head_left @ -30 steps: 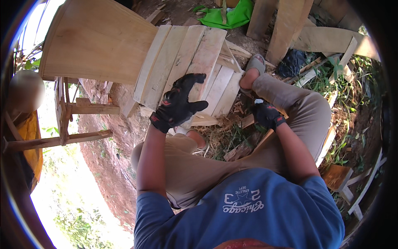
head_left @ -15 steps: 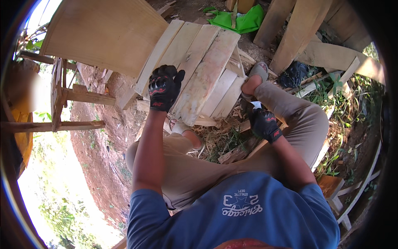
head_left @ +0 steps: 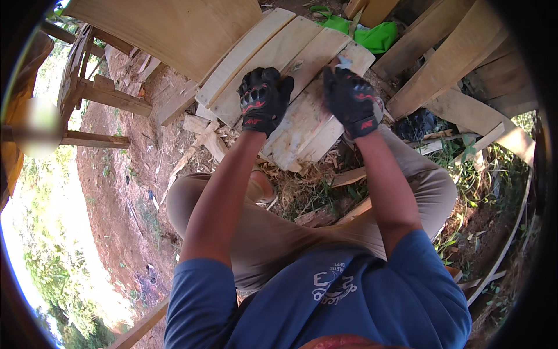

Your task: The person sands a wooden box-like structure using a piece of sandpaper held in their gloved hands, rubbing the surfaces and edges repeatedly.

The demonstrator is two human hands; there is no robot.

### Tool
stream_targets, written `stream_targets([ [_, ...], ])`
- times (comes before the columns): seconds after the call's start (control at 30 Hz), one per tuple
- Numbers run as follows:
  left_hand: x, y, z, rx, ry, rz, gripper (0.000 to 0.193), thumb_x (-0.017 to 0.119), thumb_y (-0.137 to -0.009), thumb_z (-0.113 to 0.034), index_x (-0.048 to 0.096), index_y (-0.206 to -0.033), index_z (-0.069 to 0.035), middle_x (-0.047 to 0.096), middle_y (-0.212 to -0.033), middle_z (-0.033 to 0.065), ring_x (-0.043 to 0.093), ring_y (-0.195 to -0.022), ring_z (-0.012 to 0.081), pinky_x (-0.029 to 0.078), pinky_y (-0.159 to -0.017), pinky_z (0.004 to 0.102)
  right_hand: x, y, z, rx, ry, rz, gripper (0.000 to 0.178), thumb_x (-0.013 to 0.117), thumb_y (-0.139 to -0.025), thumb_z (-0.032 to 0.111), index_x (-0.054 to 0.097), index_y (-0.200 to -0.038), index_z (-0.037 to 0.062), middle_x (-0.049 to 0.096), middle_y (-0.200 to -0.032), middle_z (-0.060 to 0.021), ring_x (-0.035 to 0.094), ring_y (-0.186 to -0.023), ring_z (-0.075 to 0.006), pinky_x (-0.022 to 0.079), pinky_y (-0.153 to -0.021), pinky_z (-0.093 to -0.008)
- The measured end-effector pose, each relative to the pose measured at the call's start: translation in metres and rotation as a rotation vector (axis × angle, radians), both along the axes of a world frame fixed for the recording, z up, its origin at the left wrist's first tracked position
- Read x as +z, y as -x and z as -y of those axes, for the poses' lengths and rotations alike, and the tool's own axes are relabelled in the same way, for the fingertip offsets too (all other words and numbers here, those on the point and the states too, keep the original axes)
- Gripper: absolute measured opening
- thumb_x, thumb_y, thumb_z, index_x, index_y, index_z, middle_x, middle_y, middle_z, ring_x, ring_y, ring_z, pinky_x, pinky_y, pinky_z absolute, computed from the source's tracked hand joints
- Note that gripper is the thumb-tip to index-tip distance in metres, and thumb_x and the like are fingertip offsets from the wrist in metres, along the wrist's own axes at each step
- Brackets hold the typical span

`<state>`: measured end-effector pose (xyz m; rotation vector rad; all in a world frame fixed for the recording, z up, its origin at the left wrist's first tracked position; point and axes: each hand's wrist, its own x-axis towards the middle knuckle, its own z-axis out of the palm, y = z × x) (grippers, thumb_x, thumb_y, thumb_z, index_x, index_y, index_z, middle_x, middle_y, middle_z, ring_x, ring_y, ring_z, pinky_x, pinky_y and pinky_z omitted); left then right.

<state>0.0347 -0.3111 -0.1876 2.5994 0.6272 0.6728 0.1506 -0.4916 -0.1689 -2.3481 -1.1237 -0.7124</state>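
A slatted wooden piece (head_left: 311,55), made of several pale boards side by side, lies in front of me. My left hand (head_left: 264,100), in a black glove with red marks, is over its left boards, fingers curled and thumb out to the side. Whatever may be under those fingers is hidden. Over the right boards is my right hand (head_left: 353,102), gloved alike, with its fingers closed. A small whitish-blue piece (head_left: 344,61) sticks out past its fingertips; its kind is unclear. Reddish stains mark the wood near this hand.
A wide plywood sheet (head_left: 168,29) adjoins the boards at the upper left. Green fabric (head_left: 376,38) lies beyond them, and thick planks (head_left: 447,58) lean at the right. Wood scraps (head_left: 212,142) litter the ground near my legs. A timber frame (head_left: 107,96) stands at the left.
My right hand has risen from beside my knee onto the boards, bringing the small pale piece. The left hand has shifted right and up over the boards. My view has shifted too.
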Motion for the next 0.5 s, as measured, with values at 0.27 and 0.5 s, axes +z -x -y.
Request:
stream_targets([
  [0.27,0.002,-0.001,-0.002,0.046,-0.033,-0.067,0.037,0.07,-0.094,-0.043,0.074,-0.104,-0.007,0.07,-0.115,0.0206,0.061,-0.113,0.0426,0.047,-0.1,0.0558,-0.014,0.102,0.052,0.214,0.338,0.01,0.022,0.064,-0.097,0.022,0.063,-0.081,0.0068,0.064,-0.072,-0.0167,0.064,-0.059,-0.0312,0.049,-0.053,-0.0478],
  [0.5,0.003,-0.001,0.0,0.037,-0.031,-0.023,0.035,0.07,-0.094,-0.04,0.073,-0.101,-0.007,0.07,-0.114,0.0207,0.062,-0.112,0.0414,0.047,-0.099,0.0549,-0.059,0.022,0.047,-0.22,0.355,0.447,0.019,0.056,-0.096,0.02,0.063,-0.087,0.0051,0.062,-0.069,-0.0145,0.065,-0.06,-0.0296,0.051,-0.052,-0.0453],
])
